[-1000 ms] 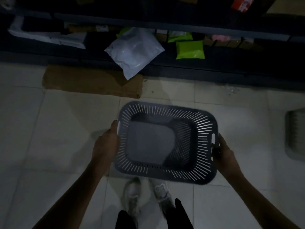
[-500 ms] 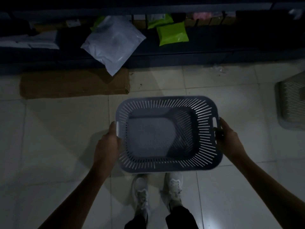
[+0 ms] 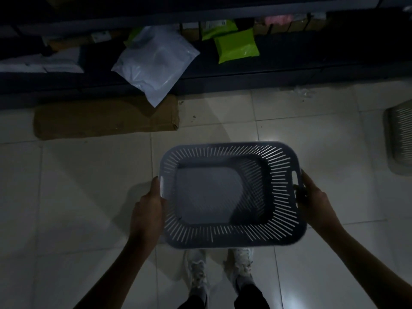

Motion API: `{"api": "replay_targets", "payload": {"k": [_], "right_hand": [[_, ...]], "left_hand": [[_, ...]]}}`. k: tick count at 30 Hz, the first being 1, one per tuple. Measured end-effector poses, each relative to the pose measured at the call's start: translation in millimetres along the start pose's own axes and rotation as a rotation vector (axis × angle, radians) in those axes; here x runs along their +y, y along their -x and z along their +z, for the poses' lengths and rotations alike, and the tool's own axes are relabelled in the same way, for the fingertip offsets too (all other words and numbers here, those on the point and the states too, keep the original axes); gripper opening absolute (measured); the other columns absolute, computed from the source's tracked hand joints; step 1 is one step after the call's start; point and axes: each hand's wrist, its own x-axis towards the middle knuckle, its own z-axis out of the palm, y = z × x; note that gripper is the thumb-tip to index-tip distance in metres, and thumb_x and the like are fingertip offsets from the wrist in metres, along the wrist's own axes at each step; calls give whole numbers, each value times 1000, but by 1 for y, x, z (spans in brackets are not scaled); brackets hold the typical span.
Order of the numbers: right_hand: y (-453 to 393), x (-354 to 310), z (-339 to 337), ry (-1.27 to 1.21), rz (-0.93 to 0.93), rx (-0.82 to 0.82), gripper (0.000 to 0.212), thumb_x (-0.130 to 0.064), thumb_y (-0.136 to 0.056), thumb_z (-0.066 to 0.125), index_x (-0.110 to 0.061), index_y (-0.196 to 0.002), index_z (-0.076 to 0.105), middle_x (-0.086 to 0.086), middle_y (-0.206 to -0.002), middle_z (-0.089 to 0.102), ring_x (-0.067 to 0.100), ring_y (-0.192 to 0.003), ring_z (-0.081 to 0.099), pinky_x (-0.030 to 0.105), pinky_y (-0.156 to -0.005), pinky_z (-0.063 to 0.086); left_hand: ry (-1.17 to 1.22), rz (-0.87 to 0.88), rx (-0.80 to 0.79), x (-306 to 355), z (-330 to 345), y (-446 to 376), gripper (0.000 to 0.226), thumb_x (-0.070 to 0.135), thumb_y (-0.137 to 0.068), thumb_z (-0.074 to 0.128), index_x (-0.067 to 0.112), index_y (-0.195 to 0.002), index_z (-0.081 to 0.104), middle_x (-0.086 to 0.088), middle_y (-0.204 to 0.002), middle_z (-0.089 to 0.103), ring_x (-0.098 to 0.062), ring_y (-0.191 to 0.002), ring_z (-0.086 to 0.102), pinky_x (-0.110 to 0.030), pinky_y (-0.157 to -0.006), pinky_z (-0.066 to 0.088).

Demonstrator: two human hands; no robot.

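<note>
I hold an empty grey slotted plastic basket in front of me, above the tiled floor. My left hand grips its left handle slot. On the opposite side my right hand grips the right handle. The basket's rim faces up at me and nothing lies inside it. My two shoes show below it.
A low dark shelf runs across the top, holding a white poly mailer that overhangs its edge, and green mailers. A flat cardboard piece lies on the floor. A second slotted basket stands at the right edge.
The basket levelled out and shifted slightly right in my hands while my view drifted; my feet came together under it. Both hands kept their grip.
</note>
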Motion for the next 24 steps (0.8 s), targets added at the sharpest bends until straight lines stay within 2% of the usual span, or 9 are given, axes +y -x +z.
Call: {"api": "replay_targets", "payload": {"k": [2, 5, 7, 11, 15, 19, 20, 24], "right_hand": [[1, -2, -1, 6, 16, -33, 77, -6, -92, 60, -20, -157, 20, 4, -90, 65, 9, -61, 63, 21, -57, 48], [-2, -3, 0, 21, 44, -68, 78, -6, -93, 60, -17, -157, 17, 18, -97, 72, 23, -66, 67, 32, -64, 54], [-5, -4, 0, 24, 47, -69, 78, -6, -93, 60, -17, -157, 16, 21, -100, 72, 25, -69, 66, 35, -68, 54], [-15, -4, 0, 29, 21, -36, 75, -7, -94, 57, -19, -157, 19, 18, -98, 71, 19, -66, 62, 32, -64, 51], [-21, -1, 4, 38, 28, -38, 76, -6, -94, 57, -20, -158, 18, 20, -102, 71, 22, -66, 62, 36, -66, 53], [-28, 7, 17, 38, 31, -53, 79, -6, -92, 61, -19, -157, 18, 18, -99, 71, 5, -60, 58, 37, -69, 56], [-29, 10, 21, 37, 41, -47, 80, -6, -92, 62, -20, -157, 17, 18, -100, 72, 5, -60, 58, 38, -70, 58], [-34, 22, 39, 71, 68, -72, 91, -10, -91, 65, -20, -158, 5, 19, -104, 73, 8, -60, 59, 26, -59, 51]], "left_hand": [[2, -20, -42, -1, 0, -1, 55, 13, -91, 49, 18, -143, 31, -19, -93, 69, -36, -74, 64, -38, -62, 48], [12, -33, -76, 0, 0, -4, 56, 13, -92, 46, 18, -144, 29, -21, -96, 67, -39, -78, 64, -44, -70, 53], [26, -13, -70, 2, 1, -7, 54, 12, -92, 45, 18, -144, 31, -21, -94, 67, -39, -78, 64, -43, -68, 53], [15, 8, -14, 1, 4, -16, 53, 11, -91, 47, 16, -142, 33, -21, -91, 68, -38, -74, 64, -41, -63, 49], [34, -12, -48, -4, 8, -17, 54, 11, -92, 45, 17, -143, 30, -22, -91, 67, -39, -74, 64, -43, -65, 51], [12, -41, -72, -6, 20, -21, 54, 10, -93, 45, 14, -145, 30, -23, -94, 67, -40, -78, 65, -44, -67, 52], [8, -38, -83, -6, 23, -21, 54, 10, -94, 45, 13, -145, 30, -22, -94, 67, -39, -79, 65, -44, -68, 52], [49, -25, -199, -14, 35, -28, 47, 13, -97, 44, 16, -142, 29, -16, -102, 67, -32, -83, 66, -46, -75, 55]]}}
